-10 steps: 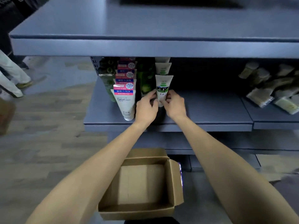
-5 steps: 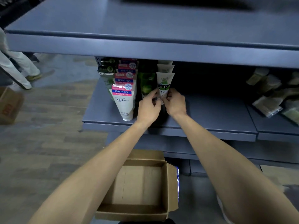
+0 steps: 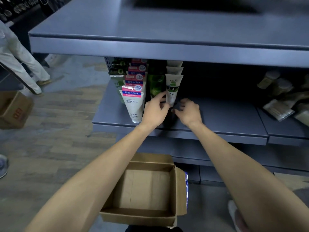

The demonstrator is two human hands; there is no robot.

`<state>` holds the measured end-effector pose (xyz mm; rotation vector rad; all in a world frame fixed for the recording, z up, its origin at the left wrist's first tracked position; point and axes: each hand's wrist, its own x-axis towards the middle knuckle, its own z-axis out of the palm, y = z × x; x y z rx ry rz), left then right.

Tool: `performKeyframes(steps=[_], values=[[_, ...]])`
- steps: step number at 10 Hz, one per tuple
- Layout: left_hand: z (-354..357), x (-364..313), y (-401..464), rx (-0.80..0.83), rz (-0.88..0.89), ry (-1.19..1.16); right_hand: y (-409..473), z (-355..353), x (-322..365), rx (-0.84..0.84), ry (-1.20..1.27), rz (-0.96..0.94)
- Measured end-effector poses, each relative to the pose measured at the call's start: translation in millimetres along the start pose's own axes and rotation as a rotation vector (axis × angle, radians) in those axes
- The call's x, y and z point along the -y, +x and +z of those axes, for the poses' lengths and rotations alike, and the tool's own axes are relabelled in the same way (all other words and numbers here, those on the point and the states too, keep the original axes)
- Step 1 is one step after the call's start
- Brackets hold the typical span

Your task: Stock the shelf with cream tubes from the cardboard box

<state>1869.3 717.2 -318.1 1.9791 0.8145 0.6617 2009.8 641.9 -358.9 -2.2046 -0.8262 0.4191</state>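
A white and green cream tube (image 3: 172,88) stands at the front of its row on the middle shelf (image 3: 220,119). My left hand (image 3: 154,112) pinches its lower left edge. Just right of the tube's base, my right hand (image 3: 189,111) hovers with loosely curled fingers and holds nothing. Left of this row stand dark green tubes (image 3: 155,86) and a row of white "Facial" tubes (image 3: 133,104) with pink and blue labels. The cardboard box (image 3: 145,213) sits on the floor under my arms, open, with only its bare bottom showing.
The upper shelf (image 3: 167,47) overhangs the rows closely. Pale packets (image 3: 279,111) lie on the shelf at the far right. Another cardboard box (image 3: 13,111) and a person's legs (image 3: 21,67) are on the floor at the left.
My right hand has come off the white and green tube and moved slightly right. My left hand stays on it. The camera has shifted, so the shelf sits lower in view.
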Motion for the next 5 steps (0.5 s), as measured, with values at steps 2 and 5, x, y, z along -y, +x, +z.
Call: performKeyframes(steps=[2,5], values=[[-13.4,-11.1,-18.0,0.003,0.05,0.104,-16.8,-0.7,-0.1,0.062,0.004,-0.016],[-26.1,-18.5,-46.1,0.047,0.083,0.071,-48.7,-10.2,-5.6,0.056,0.005,0.012]])
